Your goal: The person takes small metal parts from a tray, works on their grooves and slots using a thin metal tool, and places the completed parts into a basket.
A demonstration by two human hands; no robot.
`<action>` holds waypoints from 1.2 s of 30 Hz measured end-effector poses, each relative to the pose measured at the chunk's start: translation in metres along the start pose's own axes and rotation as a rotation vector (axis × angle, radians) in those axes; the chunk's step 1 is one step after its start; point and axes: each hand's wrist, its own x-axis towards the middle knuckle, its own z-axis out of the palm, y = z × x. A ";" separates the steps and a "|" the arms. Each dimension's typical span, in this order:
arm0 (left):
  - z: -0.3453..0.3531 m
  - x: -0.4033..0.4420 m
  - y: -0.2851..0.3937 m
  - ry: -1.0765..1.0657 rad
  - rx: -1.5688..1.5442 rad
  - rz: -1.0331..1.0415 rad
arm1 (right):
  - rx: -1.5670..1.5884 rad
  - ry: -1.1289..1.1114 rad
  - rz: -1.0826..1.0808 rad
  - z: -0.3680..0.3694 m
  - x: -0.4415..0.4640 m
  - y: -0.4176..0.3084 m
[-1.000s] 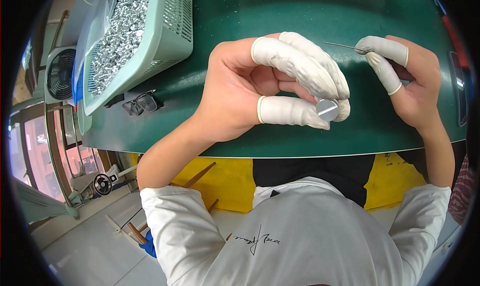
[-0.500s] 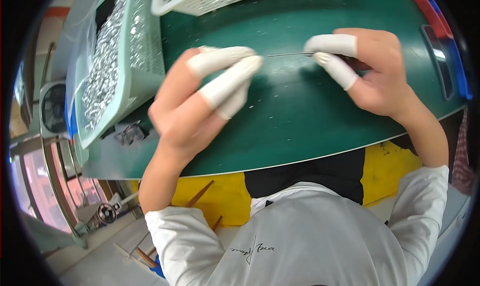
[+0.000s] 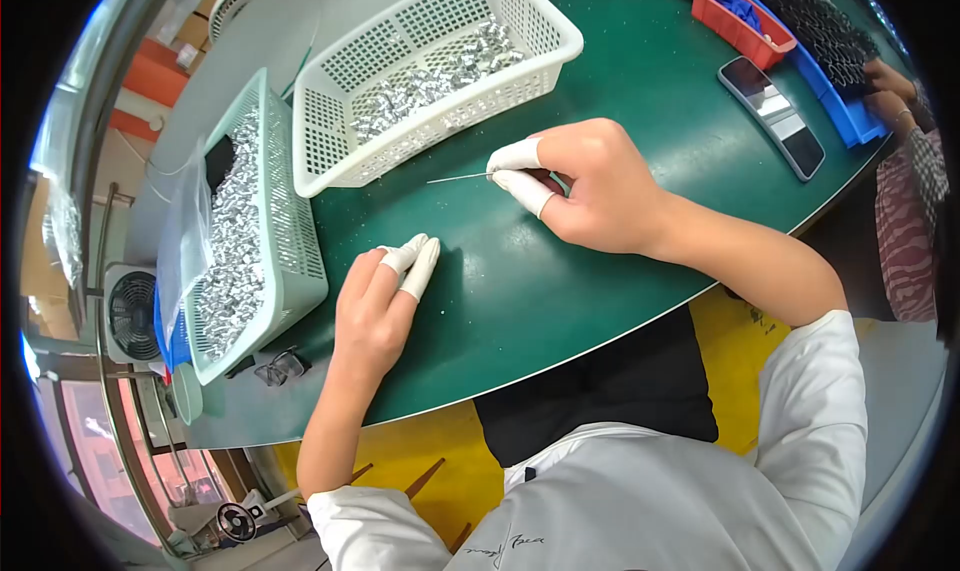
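Note:
My right hand [image 3: 590, 186] pinches one end of a thin metal rod [image 3: 455, 179] between thumb and finger, both in white finger cots. The rod's free end points left over the green table. My left hand [image 3: 375, 311] is low over the table, its cot-covered fingers closed together; whatever they may hold is hidden. Left of it stands a pale green basket [image 3: 285, 241] heaped with small silver metal pieces [image 3: 235, 246]. Beyond both hands is a white perforated basket [image 3: 325, 171] holding more silver pieces [image 3: 430, 91].
A phone [image 3: 772, 116] lies on the table [image 3: 520, 311] at the right. Behind it are a red tray [image 3: 735, 26] and a blue tray [image 3: 860, 121] of dark chain-like items. Another person's hands [image 3: 890, 91] are at the far right. Clear glasses [image 3: 280, 368] lie at the left.
My left hand has come away from the rod and dropped toward the table. My right hand keeps the rod, now farther left in view. The view has shifted to show more of the baskets.

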 end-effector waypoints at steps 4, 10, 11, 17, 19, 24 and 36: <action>0.001 0.004 -0.002 0.090 0.024 -0.028 | 0.007 -0.057 0.063 0.000 -0.001 0.001; -0.040 0.120 -0.006 0.647 -0.055 -0.164 | 0.042 -0.170 -0.038 0.016 -0.005 0.015; -0.043 0.153 -0.012 0.619 -0.093 -0.154 | 0.049 -0.205 -0.069 0.017 -0.003 0.016; 0.091 0.350 -0.106 0.170 -0.050 -0.390 | 0.289 -0.360 -0.089 0.012 0.003 0.017; 0.125 0.381 -0.134 0.034 0.063 -0.476 | 0.258 -0.356 -0.071 0.009 0.002 0.022; 0.184 0.431 -0.178 -0.273 -0.001 -0.623 | 0.166 -0.423 -0.112 0.001 0.008 0.022; 0.042 0.361 -0.145 -0.369 0.221 -0.353 | 0.270 -0.483 -0.009 0.009 0.010 0.011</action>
